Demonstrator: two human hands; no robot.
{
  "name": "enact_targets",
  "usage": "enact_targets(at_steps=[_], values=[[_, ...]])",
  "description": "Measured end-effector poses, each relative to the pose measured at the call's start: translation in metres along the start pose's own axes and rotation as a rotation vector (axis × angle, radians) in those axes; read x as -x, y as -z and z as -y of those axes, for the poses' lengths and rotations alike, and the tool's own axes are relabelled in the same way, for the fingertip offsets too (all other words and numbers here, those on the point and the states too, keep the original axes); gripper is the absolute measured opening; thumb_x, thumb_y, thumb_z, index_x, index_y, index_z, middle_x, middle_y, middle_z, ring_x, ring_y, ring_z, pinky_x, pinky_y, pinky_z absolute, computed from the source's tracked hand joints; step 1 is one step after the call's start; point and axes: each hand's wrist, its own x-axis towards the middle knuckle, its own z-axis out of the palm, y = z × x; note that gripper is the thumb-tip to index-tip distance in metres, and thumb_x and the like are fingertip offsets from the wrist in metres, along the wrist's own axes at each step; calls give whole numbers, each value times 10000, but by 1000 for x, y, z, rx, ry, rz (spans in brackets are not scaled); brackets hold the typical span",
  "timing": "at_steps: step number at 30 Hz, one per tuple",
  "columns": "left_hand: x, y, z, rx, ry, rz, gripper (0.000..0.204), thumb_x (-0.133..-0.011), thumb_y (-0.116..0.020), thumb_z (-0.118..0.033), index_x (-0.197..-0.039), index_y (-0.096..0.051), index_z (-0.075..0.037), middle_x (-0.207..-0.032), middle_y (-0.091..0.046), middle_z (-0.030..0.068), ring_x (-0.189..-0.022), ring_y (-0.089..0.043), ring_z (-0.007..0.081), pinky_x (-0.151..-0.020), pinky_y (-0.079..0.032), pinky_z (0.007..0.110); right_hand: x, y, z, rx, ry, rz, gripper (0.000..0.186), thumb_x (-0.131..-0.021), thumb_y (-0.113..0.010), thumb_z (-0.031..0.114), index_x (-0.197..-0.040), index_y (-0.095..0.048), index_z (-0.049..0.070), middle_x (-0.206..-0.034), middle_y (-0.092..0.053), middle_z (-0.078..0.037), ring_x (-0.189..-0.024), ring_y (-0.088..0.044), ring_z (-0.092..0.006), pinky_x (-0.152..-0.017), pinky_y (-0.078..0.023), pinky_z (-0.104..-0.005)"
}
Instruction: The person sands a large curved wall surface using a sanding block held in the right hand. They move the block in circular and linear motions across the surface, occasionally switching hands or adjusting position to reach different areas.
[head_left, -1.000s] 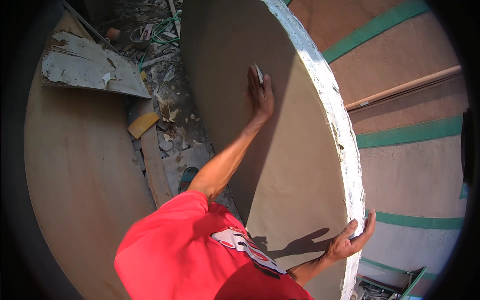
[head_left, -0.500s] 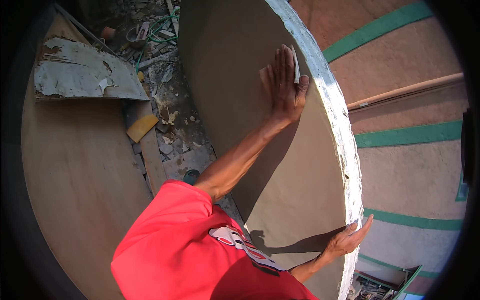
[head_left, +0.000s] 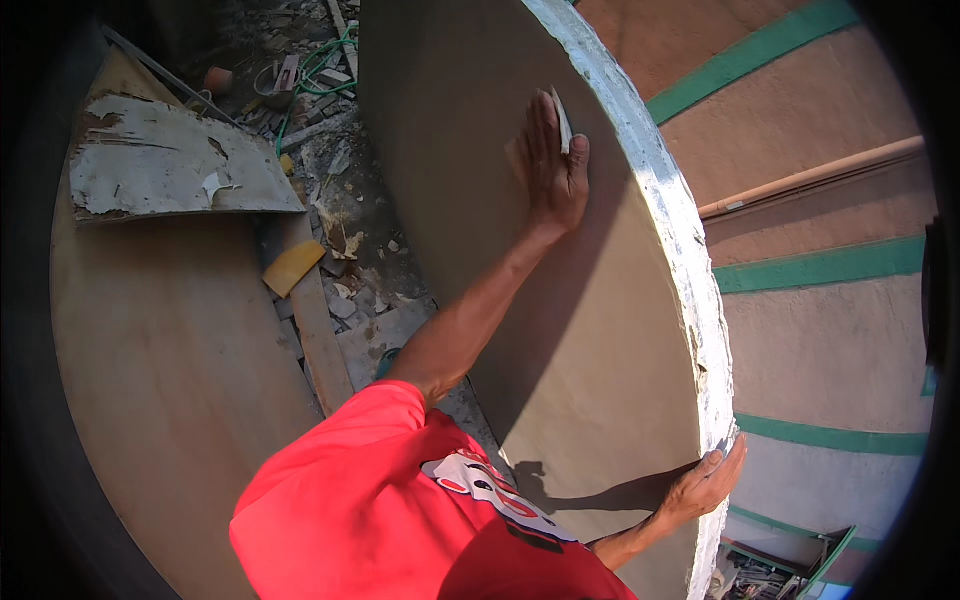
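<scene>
Pressing flat with its fingers extended, your left hand (head_left: 552, 185) lies over a pale thin sheet (head_left: 563, 122) on the shaded face of the large grey-brown panel (head_left: 600, 400). The panel stands directly in front of you. Your right hand (head_left: 705, 488) is spread, thumb apart, at the panel's rough white edge (head_left: 690, 270); whether it bears on that edge you cannot tell.

Locate the containers at the upper left: a dark bucket (head_left: 266, 84) and, just beside it, a reddish-brown pot (head_left: 217, 80). A flat tool (head_left: 288, 72) shows at the bucket; other contents are too small to identify.

Note the printed cartoon figure (head_left: 490, 490) across your red shirt (head_left: 340, 490).

Observe the working margins: a narrow, rubble-strewn strip of floor (head_left: 365, 250) separates the panel from the plywood sheet (head_left: 170, 320) at left. Beyond the white edge, green-banded masonry (head_left: 810, 330) extends along the right.
</scene>
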Motion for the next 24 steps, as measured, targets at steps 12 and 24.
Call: enact_targets(at_steps=[12, 24], values=[[-51, 11, 7, 22, 160, -50, 792, -1087, -230, -536, -1612, -125, 48, -1658, -146, 309, -1555, -93, 467, -1242, -42, 583, -2, 20, 4, -102, 1, 281, 750, -1079, -291, 582, -1507, -451, -12, -1515, -498, -214, -1415, -433, -401, -1189, -292, -494], [-23, 0, -24, -34, 21, 21, 801, -1087, -248, -534, -1607, -95, 57, -1668, -112, 300, -1560, -104, 439, -1244, -74, 581, -2, 17, 13, 9, 8, 171, 854, -1040, -264, 682, -1558, -374, 12, -1593, -401, -194, -1489, -340, -386, -1222, -246, -513]])
